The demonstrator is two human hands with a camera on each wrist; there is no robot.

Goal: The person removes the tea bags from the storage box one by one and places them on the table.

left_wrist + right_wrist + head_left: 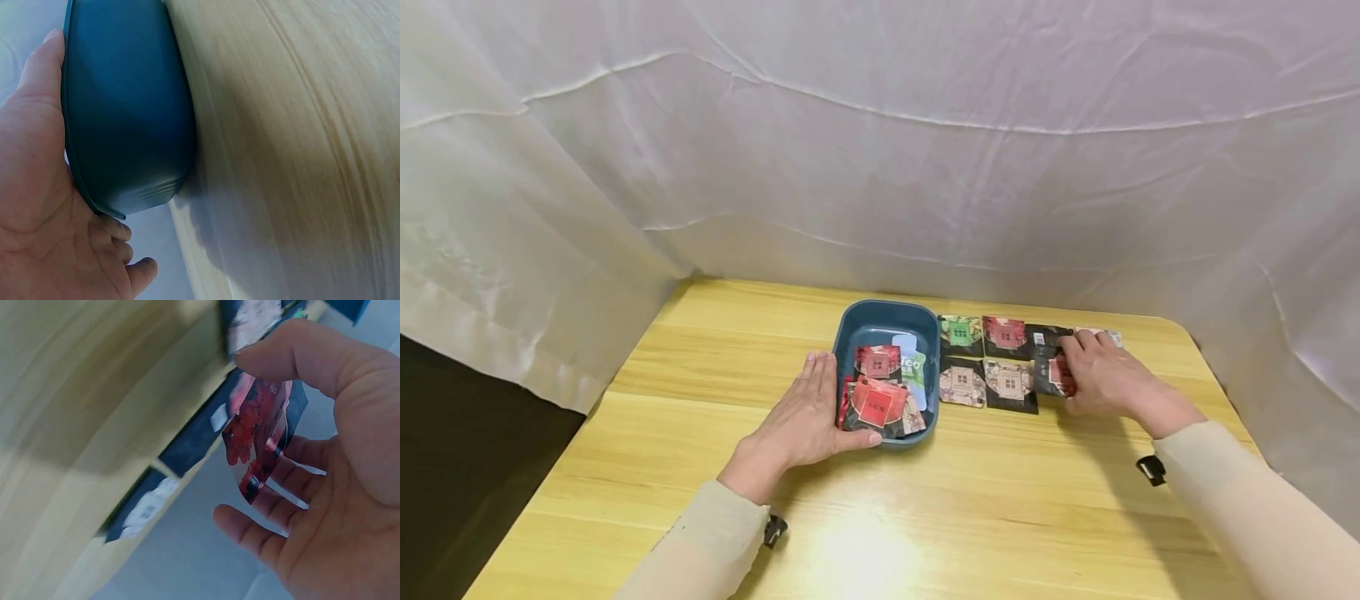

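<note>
A dark blue plastic bin stands on the table with several tea bag sachets piled inside. My left hand rests against its left side, fingers straight along the rim and thumb over the near edge. In the left wrist view the thumb lies along the rim of the bin. Farther right, my right hand holds a red and black tea bag sachet between thumb and fingers. That sachet is tilted, close over the end of the front row, and the hand partly hides it in the head view.
Right of the bin, tea sachets lie in two rows: a green one and a red one behind, two pale floral ones in front. A black sachet is partly covered by the right hand. White cloth hangs behind the table.
</note>
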